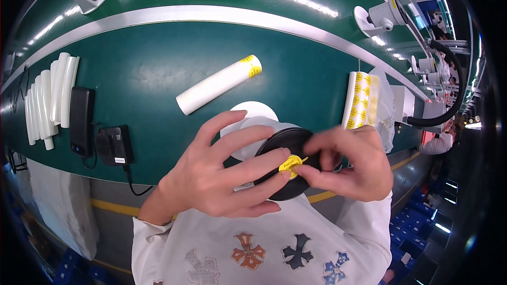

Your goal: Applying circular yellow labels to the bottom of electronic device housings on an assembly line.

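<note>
Head view, and from where I stand both hands are at work by the near edge of the green bench, over a white device whose round black face is turned toward the wearer. The left hand is splayed across it, two fingertips at the round yellow label on that face; whether it grips the body or merely presses, I cannot tell. The right hand has its thumb tip at the label's right side, fingers curled and blurred, so I cannot say if they pinch anything. Farther off lies a white roll, yellow at its right end. White tubes lie at left, near two black boxes; at right sits a yellow-patterned roll.
</note>
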`<state>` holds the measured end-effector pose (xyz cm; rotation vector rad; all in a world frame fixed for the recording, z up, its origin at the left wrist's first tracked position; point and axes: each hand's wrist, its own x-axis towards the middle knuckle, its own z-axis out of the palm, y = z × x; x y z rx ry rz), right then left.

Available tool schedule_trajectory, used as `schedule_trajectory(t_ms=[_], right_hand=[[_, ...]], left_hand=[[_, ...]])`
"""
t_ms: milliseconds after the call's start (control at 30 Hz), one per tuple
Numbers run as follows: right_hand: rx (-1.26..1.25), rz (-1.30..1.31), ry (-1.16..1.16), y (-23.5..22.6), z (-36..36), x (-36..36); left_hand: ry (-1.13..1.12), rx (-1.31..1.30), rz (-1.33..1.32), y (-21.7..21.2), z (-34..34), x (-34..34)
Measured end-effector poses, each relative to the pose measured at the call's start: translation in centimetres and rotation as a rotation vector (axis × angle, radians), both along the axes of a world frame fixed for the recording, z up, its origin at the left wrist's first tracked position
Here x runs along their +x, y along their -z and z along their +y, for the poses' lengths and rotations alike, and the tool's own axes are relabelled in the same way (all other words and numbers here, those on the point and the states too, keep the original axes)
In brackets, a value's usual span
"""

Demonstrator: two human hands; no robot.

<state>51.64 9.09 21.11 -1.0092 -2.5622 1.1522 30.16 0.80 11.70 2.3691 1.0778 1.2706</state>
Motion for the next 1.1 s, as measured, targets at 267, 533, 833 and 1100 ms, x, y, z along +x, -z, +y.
schedule_trajectory(t_ms=[267, 533, 833, 1100], right_hand=[[-0.288, 0.232, 0.193, 3.8, 0.1, 1.2], [-0.345, 0.335, 0.213, 4.7, -0.2, 1.4], [-0.346, 0.384, 0.166, 5.4, 0.1, 1.6], [-0.218, 0.683, -0.077, 9.2, 1.6, 2.7]], left_hand=[[-0.052, 0.055, 0.086, -0.2, 0.4, 1.5], [-0.123, 0.03, 0.073, -0.2, 0.2, 1.3], [-0.045, 0.144, 0.115, 0.7, -0.2, 1.8], [0.019, 0.175, -0.075, 2.1, 0.4, 2.1]])
